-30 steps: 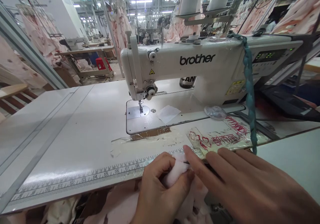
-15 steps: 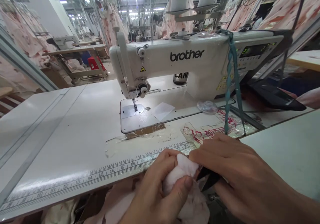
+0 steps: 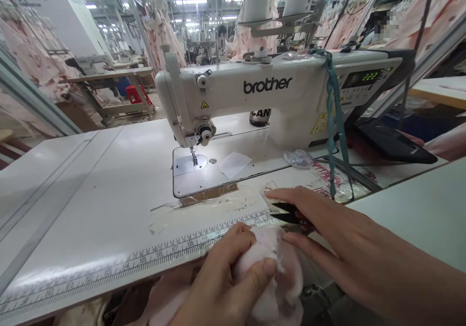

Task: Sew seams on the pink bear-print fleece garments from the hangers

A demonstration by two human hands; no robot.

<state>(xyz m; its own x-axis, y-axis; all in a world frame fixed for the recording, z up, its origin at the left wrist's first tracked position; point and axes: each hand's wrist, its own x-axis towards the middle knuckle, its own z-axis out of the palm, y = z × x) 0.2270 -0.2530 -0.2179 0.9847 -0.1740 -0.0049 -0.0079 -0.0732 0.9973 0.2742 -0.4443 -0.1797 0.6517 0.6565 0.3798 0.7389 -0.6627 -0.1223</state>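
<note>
My left hand [image 3: 233, 277] pinches a bunched piece of pale pink fabric [image 3: 264, 253] at the front edge of the sewing table, thumb on the near side. Just right of it, my right hand [image 3: 338, 238] is curled around small black thread snips [image 3: 286, 213], whose two dark blades point left and stand apart above the cloth. The right thumb tip is close to the fabric's edge; whether it touches I cannot tell. Most of the snips' handle is hidden in the palm. More of the fabric hangs below the table edge.
Behind my hands stands a white sewing machine [image 3: 269, 83], its needle [image 3: 194, 158] over a metal plate. A white scrap [image 3: 235, 164], a clear bobbin-like disc [image 3: 299, 158] and a teal fabric strip [image 3: 334, 122] are nearby. A printed ruler [image 3: 160, 253] runs along the front edge.
My right hand has lifted off the cloth, and the snips' blades have swung up above it, now pointing left. The left hand still grips the fabric, more of which shows.
</note>
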